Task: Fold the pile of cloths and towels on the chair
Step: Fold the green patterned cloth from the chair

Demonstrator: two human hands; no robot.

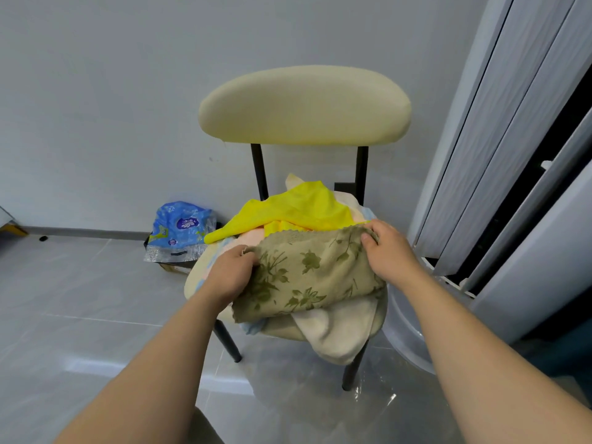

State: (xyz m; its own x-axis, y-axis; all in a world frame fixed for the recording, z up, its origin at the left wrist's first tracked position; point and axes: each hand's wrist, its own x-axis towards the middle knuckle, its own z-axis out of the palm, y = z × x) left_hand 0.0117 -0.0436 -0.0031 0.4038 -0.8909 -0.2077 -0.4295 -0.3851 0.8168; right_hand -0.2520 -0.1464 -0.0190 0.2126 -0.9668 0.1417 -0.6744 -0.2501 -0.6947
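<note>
Overhead, from the head view: left hand (230, 273) and right hand (390, 248) each pinch an upper corner of the olive floral towel (307, 277), which lies atop the cloth pile (336, 328) on the cream chair (304, 105), a yellow cloth (294, 209) just behind it.

Findings, person's body only. Left forearm (150, 357) and right forearm (474, 341) were bare along their whole visible length, from the lower frame edge to the wrist, and smooth in outline. They appeared broad near the camera and narrower toward the wrists. Left hand (229, 274) and right hand (389, 251) were likewise bare. A dull brownish patch (208, 427) showed at the bottom edge beside the left forearm; whether it was clothing could not be determined.
</note>
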